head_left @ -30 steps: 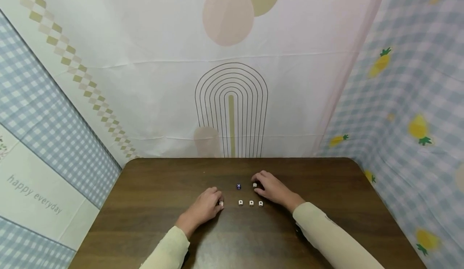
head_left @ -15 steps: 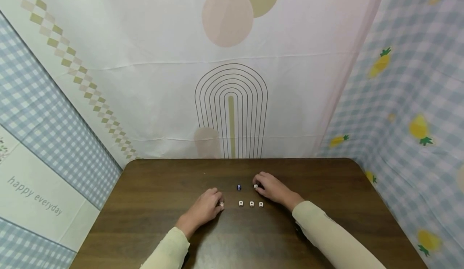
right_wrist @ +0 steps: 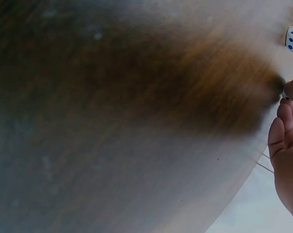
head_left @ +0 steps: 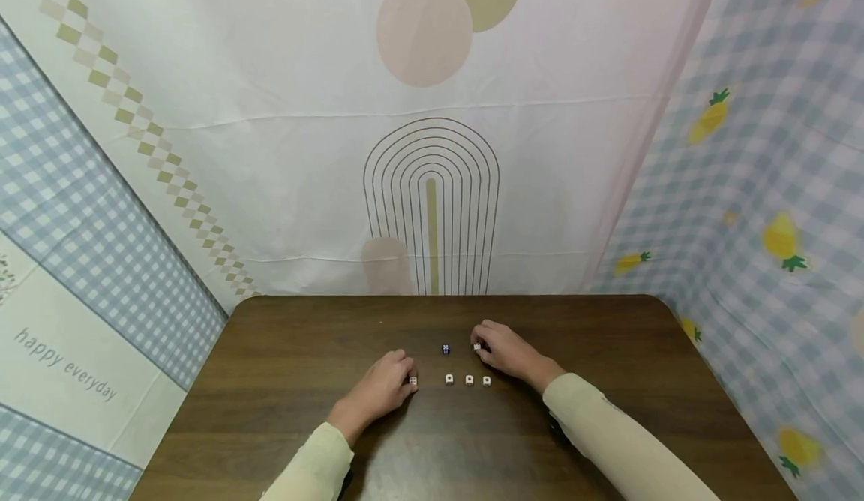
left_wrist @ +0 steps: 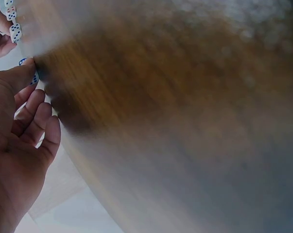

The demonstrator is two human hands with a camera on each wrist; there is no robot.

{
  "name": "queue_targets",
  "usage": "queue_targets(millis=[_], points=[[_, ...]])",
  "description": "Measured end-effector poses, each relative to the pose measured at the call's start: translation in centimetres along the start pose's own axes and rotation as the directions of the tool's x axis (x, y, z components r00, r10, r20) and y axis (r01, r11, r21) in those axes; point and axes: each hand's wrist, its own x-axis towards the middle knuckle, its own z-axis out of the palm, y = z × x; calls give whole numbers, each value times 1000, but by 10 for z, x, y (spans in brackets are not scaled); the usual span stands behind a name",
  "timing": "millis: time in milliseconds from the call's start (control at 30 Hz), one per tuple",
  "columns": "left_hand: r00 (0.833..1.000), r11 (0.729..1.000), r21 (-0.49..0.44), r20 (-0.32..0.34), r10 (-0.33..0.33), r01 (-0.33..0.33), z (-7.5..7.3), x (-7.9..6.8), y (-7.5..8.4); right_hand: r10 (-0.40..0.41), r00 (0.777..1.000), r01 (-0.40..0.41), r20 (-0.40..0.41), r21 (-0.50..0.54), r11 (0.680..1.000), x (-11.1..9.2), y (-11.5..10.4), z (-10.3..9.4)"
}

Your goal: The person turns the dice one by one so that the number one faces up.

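Near the middle of the table, my left hand point(head_left: 379, 387) pinches a white die point(head_left: 413, 381) between thumb and finger; the left wrist view shows the same die point(left_wrist: 35, 79) with blue pips, partly behind the thumb. Farther back and to the right, my right hand point(head_left: 508, 349) pinches another white die point(head_left: 476, 346). In the right wrist view the thumb and fingers hide most of it. Between the two hands stands a dark blue die point(head_left: 445, 349) with white marks. Three white dice, the left one point(head_left: 449, 379), the middle one point(head_left: 469, 380) and the right one point(head_left: 487, 381), form a row nearer me.
The brown wooden table point(head_left: 270, 351) has rounded far corners. Behind it hangs a pale cloth point(head_left: 304, 186) with printed arches, and checked cloths point(head_left: 756, 186) hang at both sides.
My right thumb has drawn in against the white die at that hand. The left hand keeps its place on its die, and the row of dice has not moved.
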Motion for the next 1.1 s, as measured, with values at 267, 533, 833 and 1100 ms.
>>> queue_targets(millis=[267, 533, 833, 1100], points=[[1000, 1000, -4, 12, -12, 12, 0, -2, 0, -1, 1000, 1, -1, -3, 1000, 1, 0, 0], [1000, 1000, -21, 10, -16, 16, -2, -2, 1, 54, 997, -53, 55, -22, 998, 4, -4, -3], [1000, 999, -21, 10, -24, 24, -2, -1, 2, 68, 994, -70, 82, 20, 997, 3, -6, -1], [1000, 999, -20, 13, -28, 29, -3, -1, 3, 71, 997, -72, 9, 105, 992, -1, 3, 6]])
